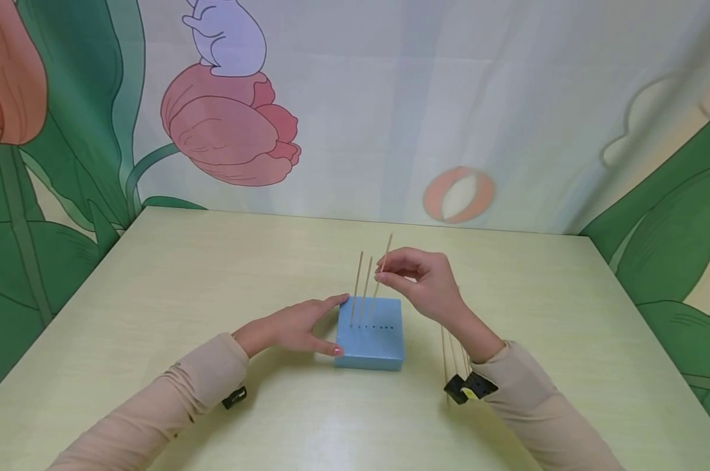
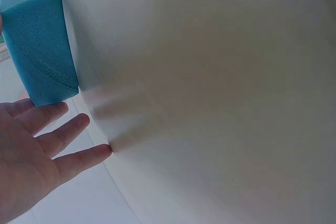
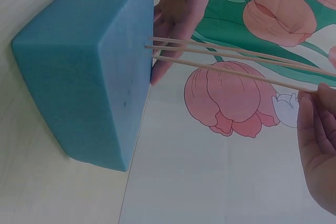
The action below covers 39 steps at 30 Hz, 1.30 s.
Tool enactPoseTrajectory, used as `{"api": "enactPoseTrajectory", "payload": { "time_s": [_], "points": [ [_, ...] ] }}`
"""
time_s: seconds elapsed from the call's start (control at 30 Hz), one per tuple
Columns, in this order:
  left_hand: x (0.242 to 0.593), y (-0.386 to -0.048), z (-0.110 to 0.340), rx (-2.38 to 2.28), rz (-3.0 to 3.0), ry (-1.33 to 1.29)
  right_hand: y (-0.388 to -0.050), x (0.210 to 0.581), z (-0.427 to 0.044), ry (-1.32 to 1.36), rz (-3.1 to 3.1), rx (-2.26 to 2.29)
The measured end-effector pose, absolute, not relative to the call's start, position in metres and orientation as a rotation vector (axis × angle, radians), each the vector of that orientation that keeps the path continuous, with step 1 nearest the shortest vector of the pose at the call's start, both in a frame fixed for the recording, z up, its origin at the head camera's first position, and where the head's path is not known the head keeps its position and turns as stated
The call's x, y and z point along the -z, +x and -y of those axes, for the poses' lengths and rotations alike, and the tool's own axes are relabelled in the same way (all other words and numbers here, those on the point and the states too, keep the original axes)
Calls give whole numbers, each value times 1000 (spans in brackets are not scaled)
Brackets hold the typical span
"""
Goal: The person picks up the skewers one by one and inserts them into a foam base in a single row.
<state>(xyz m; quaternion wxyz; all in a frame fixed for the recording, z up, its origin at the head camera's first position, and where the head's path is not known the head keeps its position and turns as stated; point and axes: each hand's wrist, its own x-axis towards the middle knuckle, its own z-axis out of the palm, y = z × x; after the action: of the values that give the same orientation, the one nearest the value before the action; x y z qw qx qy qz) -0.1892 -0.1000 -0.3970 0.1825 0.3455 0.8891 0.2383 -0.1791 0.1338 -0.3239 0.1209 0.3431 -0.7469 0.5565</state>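
A light-blue foam-like block [image 1: 369,347] with a row of small dark holes lies on the table. Two thin wooden sticks [image 1: 357,288] stand upright in holes at the left of that row. My right hand [image 1: 425,281] pinches a third wooden stick [image 3: 231,70] between thumb and fingertips; it leans slightly, its lower end at the row beside the other two. With straight, spread fingers, my left hand [image 1: 296,326] touches the block's left side, thumb at the front corner and index finger at the back. The left wrist view shows its other fingers [image 2: 63,137] extended near the block.
Several more thin sticks [image 1: 444,356] lie on the table under my right wrist. The pale table [image 1: 213,261] ends at the back against a curtain [image 1: 360,131] printed with flowers and a white animal.
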Motion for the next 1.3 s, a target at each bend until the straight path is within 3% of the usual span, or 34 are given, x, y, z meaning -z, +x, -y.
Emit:
{"api": "enactPoseTrajectory", "payload": {
  "time_s": [0.93,1.3],
  "points": [
    [399,-188,101,-695,-2501,962,-176,342,-129,1074,2274,-1391],
    [397,-186,100,-689,-2518,933,-175,350,-150,990,2401,-1416]
  ]
}}
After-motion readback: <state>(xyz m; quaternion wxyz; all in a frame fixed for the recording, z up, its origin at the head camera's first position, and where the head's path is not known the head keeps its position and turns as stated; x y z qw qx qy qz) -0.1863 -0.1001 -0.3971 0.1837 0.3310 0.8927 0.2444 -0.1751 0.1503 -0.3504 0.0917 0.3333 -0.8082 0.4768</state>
